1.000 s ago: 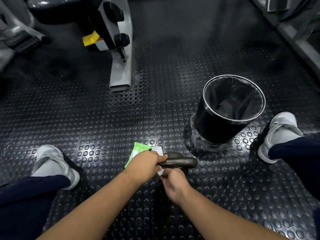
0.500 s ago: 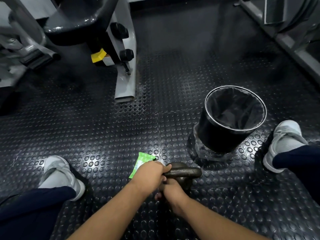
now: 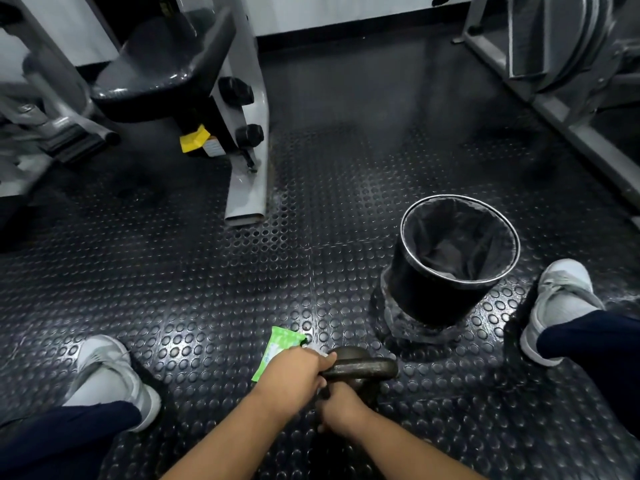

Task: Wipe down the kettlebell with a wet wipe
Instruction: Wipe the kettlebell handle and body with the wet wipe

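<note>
A dark, worn kettlebell point(image 3: 367, 367) stands on the studded rubber floor between my feet. My left hand point(image 3: 294, 375) grips the left end of its handle. Just below the handle, my right hand point(image 3: 341, 408) is curled against the near side of the bell's body. It holds the wet wipe, which the fingers hide. A green wet-wipe pack point(image 3: 280, 344) lies on the floor just left of the kettlebell, partly behind my left hand, with a small white bit showing at its right end.
A black bin point(image 3: 426, 292) with a dark liner stands just beyond the kettlebell to the right. My grey shoes point(image 3: 104, 372) point(image 3: 557, 299) sit wide apart. A gym machine's grey foot point(image 3: 247, 188) is ahead on the left, and another machine frame point(image 3: 571, 109) runs along the right.
My head has tilted up, so more of the machines and the wall shows. The white wipe seen between my hands earlier is now hidden under my right hand. My left hand's grip is unchanged.
</note>
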The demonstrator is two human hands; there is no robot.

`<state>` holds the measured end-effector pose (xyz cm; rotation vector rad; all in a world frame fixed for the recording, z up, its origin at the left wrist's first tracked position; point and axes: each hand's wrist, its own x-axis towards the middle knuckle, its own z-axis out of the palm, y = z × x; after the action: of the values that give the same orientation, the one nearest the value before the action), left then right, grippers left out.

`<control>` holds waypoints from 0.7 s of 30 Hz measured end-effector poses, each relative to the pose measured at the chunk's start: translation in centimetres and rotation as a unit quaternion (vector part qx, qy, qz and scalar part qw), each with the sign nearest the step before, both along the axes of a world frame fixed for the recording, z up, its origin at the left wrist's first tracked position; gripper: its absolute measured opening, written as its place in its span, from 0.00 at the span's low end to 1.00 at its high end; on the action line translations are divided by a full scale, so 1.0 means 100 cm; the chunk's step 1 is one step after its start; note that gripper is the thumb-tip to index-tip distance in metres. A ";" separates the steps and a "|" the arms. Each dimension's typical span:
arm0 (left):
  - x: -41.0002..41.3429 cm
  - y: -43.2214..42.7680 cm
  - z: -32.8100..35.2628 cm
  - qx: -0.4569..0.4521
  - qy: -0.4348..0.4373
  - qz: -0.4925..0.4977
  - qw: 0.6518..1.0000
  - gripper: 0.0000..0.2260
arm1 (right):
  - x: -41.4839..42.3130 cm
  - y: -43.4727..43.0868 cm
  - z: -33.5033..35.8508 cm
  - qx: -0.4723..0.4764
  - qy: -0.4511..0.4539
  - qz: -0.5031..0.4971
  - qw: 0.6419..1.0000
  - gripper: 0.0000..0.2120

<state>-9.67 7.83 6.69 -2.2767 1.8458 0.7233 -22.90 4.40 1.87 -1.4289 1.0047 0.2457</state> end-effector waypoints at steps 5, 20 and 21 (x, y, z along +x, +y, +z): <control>0.000 0.002 0.000 -0.012 -0.004 0.003 1.000 0.26 | -0.013 0.001 0.004 0.281 -0.115 -0.208 0.930 0.18; -0.006 0.002 -0.003 -0.003 0.003 0.031 1.000 0.27 | -0.004 -0.006 -0.011 0.067 -0.027 -0.002 0.997 0.06; -0.006 0.003 -0.002 -0.004 0.005 0.035 0.999 0.27 | -0.006 -0.005 -0.006 0.094 -0.044 -0.029 0.994 0.08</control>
<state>-10.23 8.09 6.48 -2.3576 1.7843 0.7400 -23.51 3.93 1.25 -1.2287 0.9236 0.2262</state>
